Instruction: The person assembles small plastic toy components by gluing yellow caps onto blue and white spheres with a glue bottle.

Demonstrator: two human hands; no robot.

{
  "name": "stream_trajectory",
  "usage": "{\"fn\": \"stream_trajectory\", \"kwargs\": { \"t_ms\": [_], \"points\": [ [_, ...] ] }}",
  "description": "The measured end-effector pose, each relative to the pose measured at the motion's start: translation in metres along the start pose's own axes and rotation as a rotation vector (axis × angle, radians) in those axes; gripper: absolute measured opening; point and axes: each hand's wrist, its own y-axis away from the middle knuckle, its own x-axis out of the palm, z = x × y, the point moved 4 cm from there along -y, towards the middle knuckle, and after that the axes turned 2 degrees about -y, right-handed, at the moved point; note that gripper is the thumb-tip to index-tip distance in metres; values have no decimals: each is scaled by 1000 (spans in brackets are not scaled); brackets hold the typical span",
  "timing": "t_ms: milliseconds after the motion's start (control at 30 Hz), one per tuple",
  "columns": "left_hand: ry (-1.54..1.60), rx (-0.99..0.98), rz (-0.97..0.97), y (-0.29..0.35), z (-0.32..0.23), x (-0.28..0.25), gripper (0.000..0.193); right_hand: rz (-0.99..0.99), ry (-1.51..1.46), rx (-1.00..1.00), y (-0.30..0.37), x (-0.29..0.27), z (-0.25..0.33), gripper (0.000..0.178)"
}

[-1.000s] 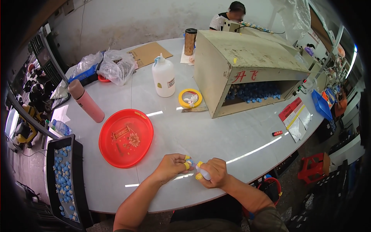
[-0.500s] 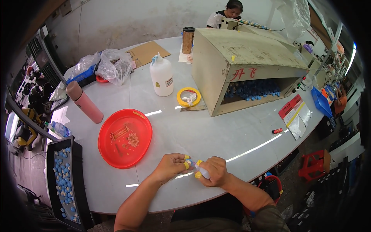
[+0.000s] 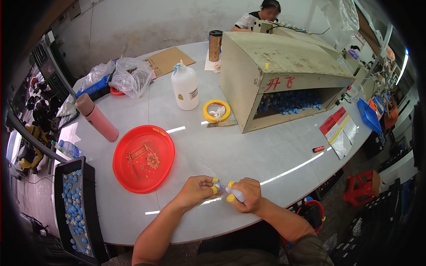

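At the table's near edge, my left hand (image 3: 198, 191) pinches a small blue piece (image 3: 218, 185) between thumb and forefinger, both wrapped in yellow tape. My right hand (image 3: 249, 195) is wrapped round a small translucent white squeeze bottle (image 3: 236, 193), its fingertips also yellow-taped. The bottle's narrow tip points left at the blue piece, very close to it; I cannot tell whether they touch. Left of my hands lies a round red tray (image 3: 128, 170) with a flower print and small crumbs on it.
A beige metal box (image 3: 242, 84) with many blue pieces (image 3: 288, 104) inside stands at the back. Around it are a white bottle (image 3: 185, 88), yellow tape roll (image 3: 227, 114), brown tumbler (image 3: 215, 46) and pink flask (image 3: 102, 122). A black bin (image 3: 92, 186) of blue pieces sits left. A person (image 3: 248, 20) works behind.
My right hand has shifted slightly, and more of the squeeze bottle's body shows. The left hand stays in place with the blue piece. The person behind has moved a little.
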Motion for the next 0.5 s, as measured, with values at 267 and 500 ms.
{"fn": "stream_trajectory", "kwargs": {
  "t_ms": [267, 500],
  "points": [
    [117, -7, -30, 0, -1, -7, 27, -282, -294, 375, 16, -20, -18, 20],
    [112, -19, 1, 1, -1, -3, 31, -276, -439, 779, 44, -67, -35, 31]
  ]
}}
